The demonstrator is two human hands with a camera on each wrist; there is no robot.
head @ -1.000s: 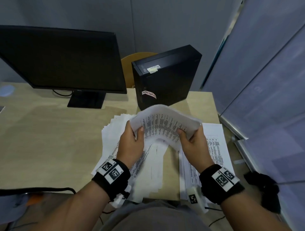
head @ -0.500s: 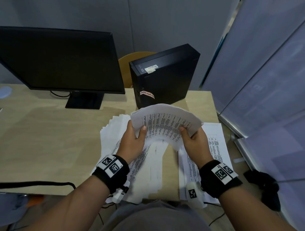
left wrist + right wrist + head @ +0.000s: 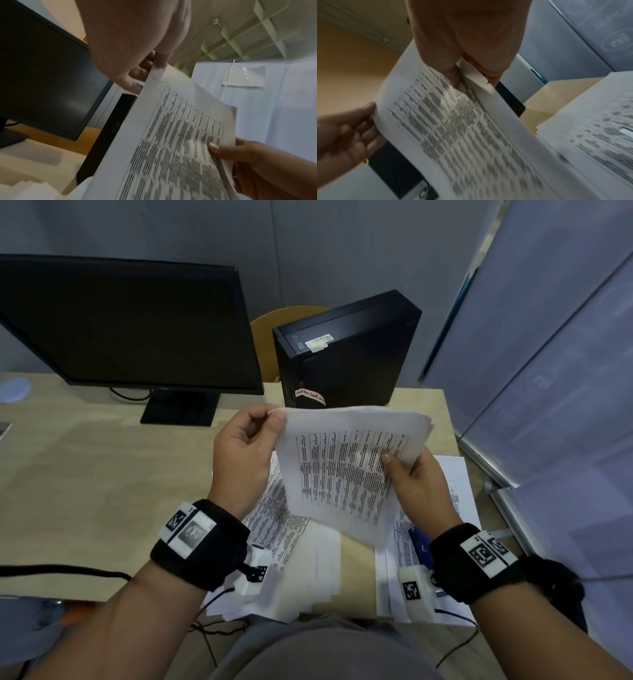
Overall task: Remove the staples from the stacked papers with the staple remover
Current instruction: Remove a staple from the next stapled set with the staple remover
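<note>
White stapled papers (image 3: pixel 346 467) hung above the counter (image 3: pixel 85 474); we pinched their far left corner with our left hand (image 3: pixel 241 455) and gripped their right edge with our right hand (image 3: pixel 416 486).

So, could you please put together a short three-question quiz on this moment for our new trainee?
1. True or false: the held sheaf of papers lies flat on the desk.
2. Which hand pinches the sheaf's top corner? A) left hand B) right hand
3. Fill in: the blue tool lies on papers beside the ___ wrist.

Key
1. False; both hands hold it up.
2. A
3. right
</note>
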